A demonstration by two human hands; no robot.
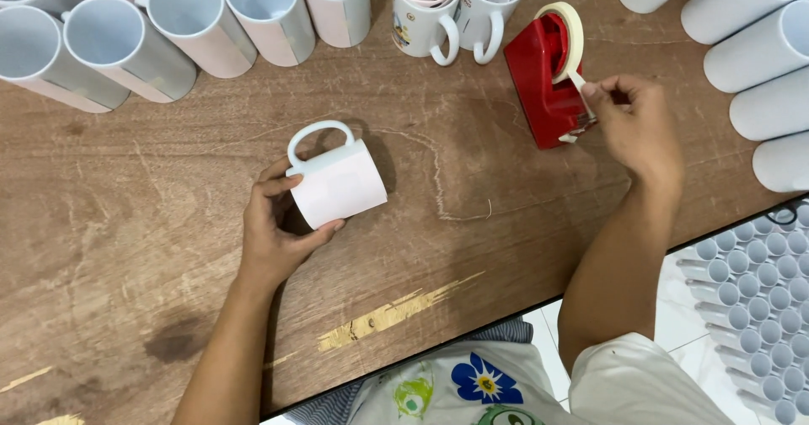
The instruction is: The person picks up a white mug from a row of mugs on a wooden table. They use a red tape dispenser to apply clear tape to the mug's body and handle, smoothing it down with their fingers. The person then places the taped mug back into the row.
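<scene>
Head view | left hand (274,235) curled around a white mug (337,181) lying on its side, middle of the frame | right hand (636,122) pinched tape (578,80) at the red tape holder (539,84), upper right | wooden table (152,223)

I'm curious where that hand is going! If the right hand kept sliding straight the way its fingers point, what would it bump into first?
The right hand points left, already pinching tape at the red tape dispenser, so probably the dispenser's body first.
</scene>
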